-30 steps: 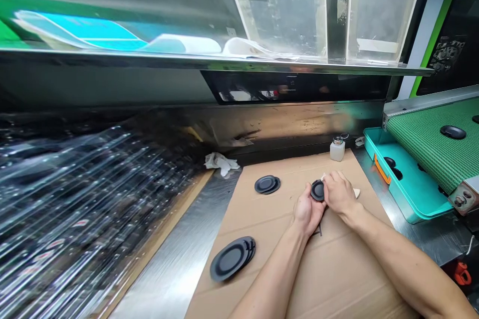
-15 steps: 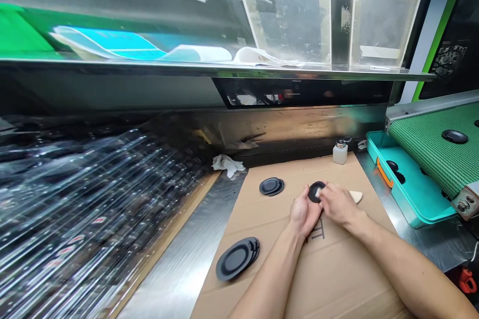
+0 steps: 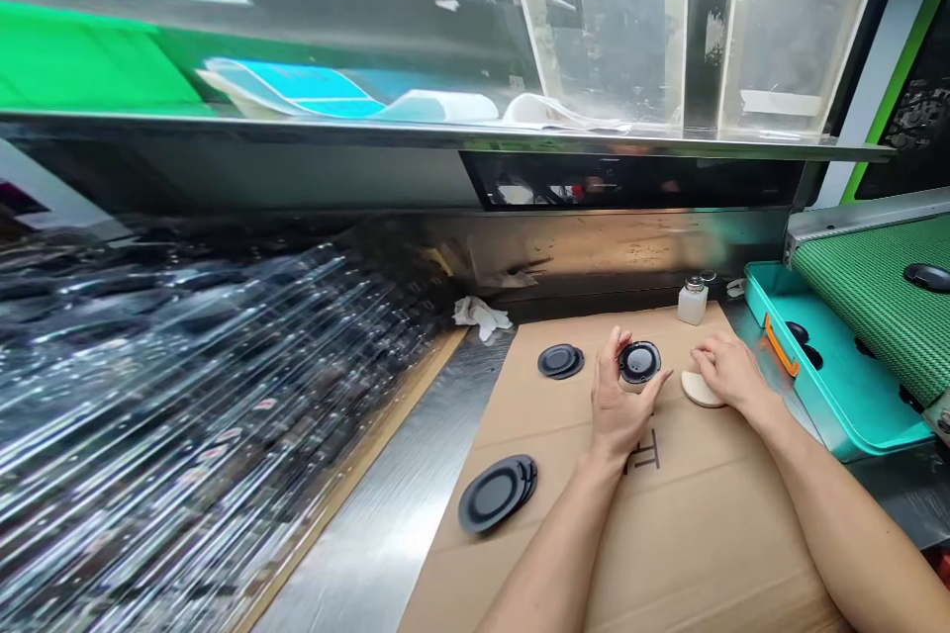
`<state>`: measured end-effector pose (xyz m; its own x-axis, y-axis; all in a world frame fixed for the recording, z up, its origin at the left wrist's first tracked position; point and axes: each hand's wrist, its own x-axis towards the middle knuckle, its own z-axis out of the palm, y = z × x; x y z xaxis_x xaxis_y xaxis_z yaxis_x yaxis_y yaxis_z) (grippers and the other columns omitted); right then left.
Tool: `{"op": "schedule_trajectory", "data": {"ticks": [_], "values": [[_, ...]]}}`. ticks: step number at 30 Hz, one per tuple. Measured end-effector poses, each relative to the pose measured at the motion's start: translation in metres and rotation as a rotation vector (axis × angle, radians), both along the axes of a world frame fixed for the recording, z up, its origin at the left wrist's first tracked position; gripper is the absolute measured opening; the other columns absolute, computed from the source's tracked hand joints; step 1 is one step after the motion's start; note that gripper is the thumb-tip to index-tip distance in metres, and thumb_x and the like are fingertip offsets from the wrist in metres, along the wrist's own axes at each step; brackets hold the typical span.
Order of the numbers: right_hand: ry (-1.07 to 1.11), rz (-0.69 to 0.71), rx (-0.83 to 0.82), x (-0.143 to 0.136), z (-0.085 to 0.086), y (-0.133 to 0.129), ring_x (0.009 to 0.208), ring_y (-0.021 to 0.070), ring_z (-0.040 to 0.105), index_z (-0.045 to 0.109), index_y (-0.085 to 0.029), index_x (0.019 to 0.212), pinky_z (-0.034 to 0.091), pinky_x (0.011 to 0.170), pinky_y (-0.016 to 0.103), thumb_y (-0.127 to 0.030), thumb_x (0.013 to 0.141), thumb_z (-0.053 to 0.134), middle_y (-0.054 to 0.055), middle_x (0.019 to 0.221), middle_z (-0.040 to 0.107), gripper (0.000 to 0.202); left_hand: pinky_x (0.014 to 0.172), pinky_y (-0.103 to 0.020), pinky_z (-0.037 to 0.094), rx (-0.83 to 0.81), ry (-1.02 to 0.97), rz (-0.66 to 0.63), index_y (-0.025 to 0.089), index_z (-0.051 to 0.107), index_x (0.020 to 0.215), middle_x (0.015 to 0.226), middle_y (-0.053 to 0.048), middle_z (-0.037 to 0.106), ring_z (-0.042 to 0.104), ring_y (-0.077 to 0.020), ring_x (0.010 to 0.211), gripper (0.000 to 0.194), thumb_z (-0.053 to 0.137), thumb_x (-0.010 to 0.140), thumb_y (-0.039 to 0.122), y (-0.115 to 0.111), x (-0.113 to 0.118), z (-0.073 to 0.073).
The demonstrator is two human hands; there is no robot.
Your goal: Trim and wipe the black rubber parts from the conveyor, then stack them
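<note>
While our left hand [image 3: 621, 410] pinches a round black disc [image 3: 639, 363] by its edge, we can see the fingers at its left side and the thumb at its right. We think the disc is light, because one hand seems to hold it up with ease. It looks hard and stiff, like plastic, so it should not bend much. Its top is shiny, so it may be a bit slippery, and we guess it could get scratched. The rim seems the best spot to hold, with our fingers off the middle. The disc sits just past our left palm, between the thumb and the fingers, above the cardboard [image 3: 712, 534] on the metal table [image 3: 401, 485]. Our right hand [image 3: 731, 371] is apart from the disc, off to its right, with its fingers curled by a pale round pad [image 3: 699, 391]. We cannot tell if those fingers pinch anything. To the left of the disc we see a small pile of black discs [image 3: 558, 360], and a bigger pile of black plates [image 3: 494, 495] lies nearer to us.
</note>
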<state>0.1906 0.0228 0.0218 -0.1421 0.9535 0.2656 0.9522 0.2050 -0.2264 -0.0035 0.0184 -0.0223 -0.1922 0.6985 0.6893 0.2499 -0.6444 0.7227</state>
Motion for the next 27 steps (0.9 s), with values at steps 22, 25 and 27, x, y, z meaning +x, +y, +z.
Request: {"op": "schedule_trajectory", "data": {"ticks": [22,25,27], "values": [[-0.019,0.157,-0.059,-0.015,-0.024,-0.001,0.111,0.0242,0.053,0.062,-0.022,0.122,0.034,0.097,0.035,-0.038,0.092,0.057,0.008,0.114,0.062,0.034,0.113,-0.045,0.028,-0.501,0.028,-0.029,0.025,0.067,0.070,0.089,-0.012,0.064,0.048,-0.0355,0.120,0.018,0.075,0.076,0.040,0.003,-0.017,-0.001],[0.008,0.139,-0.025,-0.016,-0.026,-0.001,0.109,0.0242,0.054,0.063,-0.023,0.120,0.034,0.095,0.035,-0.039,0.091,0.057,0.007,0.112,0.062,0.033,0.117,-0.049,0.018,-0.513,0.076,-0.035,0.025,0.071,0.085,0.104,-0.014,0.064,0.043,-0.0378,0.125,0.021,0.077,0.075,0.042,-0.001,-0.020,0.001],[0.017,0.122,-0.003,-0.016,-0.028,-0.002,0.108,0.0246,0.054,0.063,-0.024,0.118,0.033,0.094,0.036,-0.039,0.091,0.057,0.007,0.112,0.062,0.031,0.117,-0.049,0.018,-0.528,0.178,-0.082,0.025,0.071,0.097,0.113,-0.015,0.065,0.044,-0.0384,0.125,0.037,0.083,0.067,0.043,-0.008,-0.023,0.004]]}}
